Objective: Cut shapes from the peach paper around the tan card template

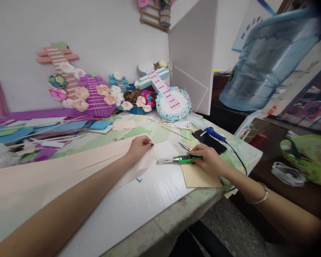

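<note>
My right hand (207,157) is closed around a green box cutter (187,158), its blade pointing left. The blade lies close to a small white piece (166,152) of sheet material; whether it touches is hard to tell. My left hand (139,147) has its fingers curled together at the right end of a pale pink sheet (104,157), seemingly pinching its edge. Beneath lies a white board (139,210) scored with cut lines, and a small blue scrap (139,180) rests on it. Metal scissor tips (184,146) show beside my right hand.
A yellow square board (200,178) lies under my right wrist. Behind it are a black phone-like slab (211,141) and a blue glue gun (215,134) with its cord. Decorated model instruments (173,103) lean on the wall; coloured offcuts (42,132) pile up left.
</note>
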A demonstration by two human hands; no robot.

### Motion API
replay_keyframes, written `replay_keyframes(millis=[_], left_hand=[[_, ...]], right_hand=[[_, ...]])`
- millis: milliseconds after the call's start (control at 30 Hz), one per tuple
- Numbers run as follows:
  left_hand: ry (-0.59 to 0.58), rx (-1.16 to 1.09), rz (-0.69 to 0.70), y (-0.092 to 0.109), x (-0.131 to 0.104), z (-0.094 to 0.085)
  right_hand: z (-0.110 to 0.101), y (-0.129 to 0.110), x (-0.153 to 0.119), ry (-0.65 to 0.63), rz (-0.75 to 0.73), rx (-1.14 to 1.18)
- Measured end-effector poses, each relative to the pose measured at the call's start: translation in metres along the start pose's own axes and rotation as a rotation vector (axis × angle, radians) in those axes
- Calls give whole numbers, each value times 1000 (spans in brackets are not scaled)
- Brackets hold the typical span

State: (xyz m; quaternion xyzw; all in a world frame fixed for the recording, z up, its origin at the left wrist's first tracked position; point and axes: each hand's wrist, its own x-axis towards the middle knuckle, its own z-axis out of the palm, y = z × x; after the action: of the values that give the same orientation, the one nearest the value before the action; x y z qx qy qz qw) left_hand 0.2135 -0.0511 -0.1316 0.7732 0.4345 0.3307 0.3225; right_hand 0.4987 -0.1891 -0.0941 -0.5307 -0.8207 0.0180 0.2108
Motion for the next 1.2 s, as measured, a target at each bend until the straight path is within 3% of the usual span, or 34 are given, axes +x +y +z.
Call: replay_keyframes(millis=[733, 967, 1100, 1200], left_hand=[[9, -107, -66, 1, -1, 1], [54, -164, -77, -4, 2, 2], [90, -170, -79, 0, 11, -8], [105, -139, -76, 11, 17, -30]], right_hand=[[-6, -7, -17, -18, 24, -4], [-7, 0, -17, 110, 120, 35], [-8, 2, -14, 161, 244, -46], [-4, 2, -12, 147, 299, -129]])
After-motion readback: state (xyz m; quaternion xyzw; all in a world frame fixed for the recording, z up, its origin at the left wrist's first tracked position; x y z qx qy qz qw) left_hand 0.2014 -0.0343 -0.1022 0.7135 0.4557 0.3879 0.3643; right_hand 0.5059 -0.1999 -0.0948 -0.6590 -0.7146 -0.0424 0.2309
